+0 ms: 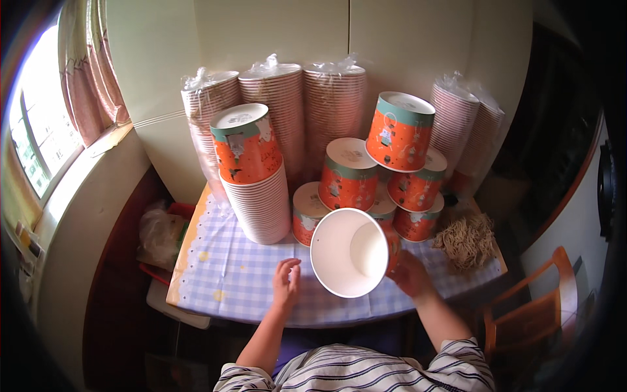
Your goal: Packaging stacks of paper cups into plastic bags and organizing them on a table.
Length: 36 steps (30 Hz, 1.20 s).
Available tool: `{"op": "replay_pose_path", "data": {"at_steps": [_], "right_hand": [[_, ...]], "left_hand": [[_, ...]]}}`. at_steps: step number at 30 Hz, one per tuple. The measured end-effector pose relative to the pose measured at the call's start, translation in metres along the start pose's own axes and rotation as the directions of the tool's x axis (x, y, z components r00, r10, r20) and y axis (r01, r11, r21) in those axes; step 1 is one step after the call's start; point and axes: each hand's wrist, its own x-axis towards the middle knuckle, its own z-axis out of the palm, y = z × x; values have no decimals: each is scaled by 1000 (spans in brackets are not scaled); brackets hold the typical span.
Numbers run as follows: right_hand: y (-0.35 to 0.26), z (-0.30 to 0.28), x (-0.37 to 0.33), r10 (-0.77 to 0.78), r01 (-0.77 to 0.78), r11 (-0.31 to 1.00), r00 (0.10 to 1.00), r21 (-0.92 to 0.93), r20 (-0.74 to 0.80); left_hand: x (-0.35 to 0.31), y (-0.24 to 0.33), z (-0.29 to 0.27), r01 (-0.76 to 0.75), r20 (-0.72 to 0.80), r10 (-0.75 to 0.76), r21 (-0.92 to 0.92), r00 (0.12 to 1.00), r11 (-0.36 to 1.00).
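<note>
My right hand [413, 276] grips a large paper tub [349, 253] from its right side, above the front of the table. The tub is tipped so that its white inside and round rim face me. To its left is my left hand [286, 281], apart from it, fingers loosely bent with nothing in them. Behind, orange and green paper tubs stand upside down in a pyramid, with a single top tub [401, 132] and a middle-row tub [349, 175]. On the left, a tall nested stack of tubs [256, 204] ends in an orange printed tub [247, 145].
Plastic-wrapped stacks of white-rimmed tubs [271, 111] line the back, with more wrapped stacks [455, 124] at the right. A beige stringy bundle [466, 240] lies on the checked tablecloth [215, 274]. A wooden chair [529, 300] stands at the right, a red bin [183, 212] at the left.
</note>
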Motion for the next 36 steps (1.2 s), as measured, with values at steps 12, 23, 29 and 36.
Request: {"op": "replay_pose_path", "data": {"at_steps": [12, 23, 29, 36], "right_hand": [[49, -41, -28, 369, -399, 907, 907, -138, -201], [-66, -72, -42, -378, -204, -143, 916, -969, -137], [-114, -118, -35, -525, -372, -299, 833, -879, -174], [-123, -123, -17, -375, -333, -476, 914, -814, -155]], "left_hand": [[31, 89, 23, 411, 282, -324, -348, 903, 843], [30, 65, 33, 440, 285, -363, -288, 887, 850], [-3, 38, 26, 279, 147, -254, -183, 956, 943], [-26, 26, 31, -109, 150, 98, 69, 984, 992]]}}
